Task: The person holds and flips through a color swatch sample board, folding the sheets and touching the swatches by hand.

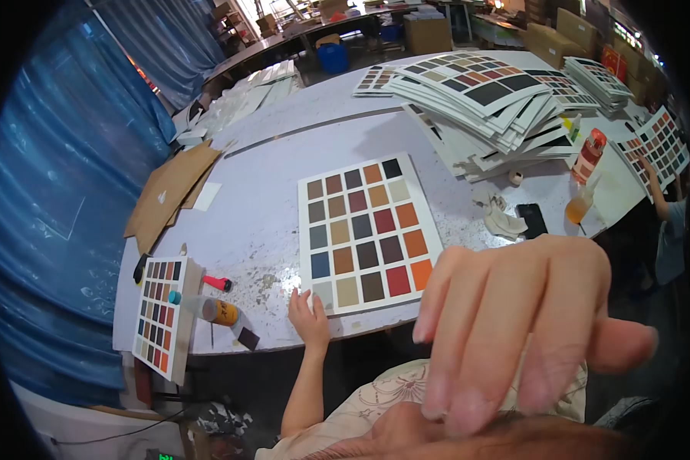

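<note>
A white board with rows of coloured squares, a colour sample board (366, 268), lies flat near the table's front edge. My left hand (308, 320) rests at its lower left corner, fingers stretched out and fingertips touching the edge; it does not appear to grip. Close to the camera, my right hand (514, 322) is raised above my lap, its fingers slightly bent and a little apart. Nothing shows in that hand. It covers the table edge right of the board.
Sample boards are stacked loosely (483, 115) at the far right. More boards stand in a pile (159, 310) at left, beside a jar (218, 310). A phone (530, 219), red bottle (589, 156) and cardboard (172, 188) lie around. A person's hand (652, 180) holds a board at far right.
</note>
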`<state>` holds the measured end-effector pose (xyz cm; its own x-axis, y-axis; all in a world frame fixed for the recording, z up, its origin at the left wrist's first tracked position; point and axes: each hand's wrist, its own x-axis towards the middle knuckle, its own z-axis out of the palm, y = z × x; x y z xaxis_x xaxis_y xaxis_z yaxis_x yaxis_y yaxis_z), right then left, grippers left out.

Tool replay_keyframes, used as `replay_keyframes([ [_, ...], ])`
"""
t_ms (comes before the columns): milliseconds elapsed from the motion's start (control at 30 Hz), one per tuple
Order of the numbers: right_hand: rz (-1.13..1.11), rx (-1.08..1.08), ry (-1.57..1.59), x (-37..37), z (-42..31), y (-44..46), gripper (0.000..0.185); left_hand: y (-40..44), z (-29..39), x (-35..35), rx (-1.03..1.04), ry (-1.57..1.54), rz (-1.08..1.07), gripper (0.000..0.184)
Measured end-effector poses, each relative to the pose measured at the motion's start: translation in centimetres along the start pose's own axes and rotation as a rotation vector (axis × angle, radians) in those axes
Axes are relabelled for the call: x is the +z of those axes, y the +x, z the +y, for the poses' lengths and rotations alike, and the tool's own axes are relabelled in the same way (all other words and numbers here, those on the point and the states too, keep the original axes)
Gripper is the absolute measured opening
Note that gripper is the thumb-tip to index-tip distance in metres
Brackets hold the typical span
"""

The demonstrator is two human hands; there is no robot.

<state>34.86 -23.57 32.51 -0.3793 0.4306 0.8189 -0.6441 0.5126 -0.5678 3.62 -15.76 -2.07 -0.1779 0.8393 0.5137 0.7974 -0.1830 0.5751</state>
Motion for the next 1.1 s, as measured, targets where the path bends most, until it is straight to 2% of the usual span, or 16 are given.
replay_keyframes([
  [133,0.001,0.027,0.059,0.9,-0.5,0.4,0.045,0.0,0.0,0.1,0.048,0.1,0.035,0.03],
  [267,-0.166,0.122,0.064,-0.5,-1.5,0.4,0.048,-0.2,-0.2,0.0,0.031,0.111,0.083,0.032],
  [400,-0.062,0.271,0.012,1.0,-2.3,1.0,0.048,-0.1,-0.2,0.2,0.028,0.186,0.137,0.034],
  [500,-0.083,0.219,0.061,0.9,-1.5,1.3,0.052,-0.1,0.4,-0.2,-0.046,0.186,0.074,0.035],
  [633,-0.182,0.169,0.084,-0.6,-1.7,0.9,0.053,-0.1,0.6,-0.3,-0.026,0.208,0.081,0.035],
  [833,0.083,0.261,0.053,2.4,-1.5,1.2,0.046,-0.3,0.0,0.1,-0.056,0.134,0.062,0.034],
  [1000,-0.073,0.298,0.067,0.4,-2.2,1.2,0.047,-0.1,-0.5,-0.1,-0.074,0.028,0.027,0.033],
  [1100,0.194,0.346,-0.067,2.8,-2.6,1.9,0.042,-0.2,-0.4,0.0,-0.112,-0.006,0.049,0.031],
])
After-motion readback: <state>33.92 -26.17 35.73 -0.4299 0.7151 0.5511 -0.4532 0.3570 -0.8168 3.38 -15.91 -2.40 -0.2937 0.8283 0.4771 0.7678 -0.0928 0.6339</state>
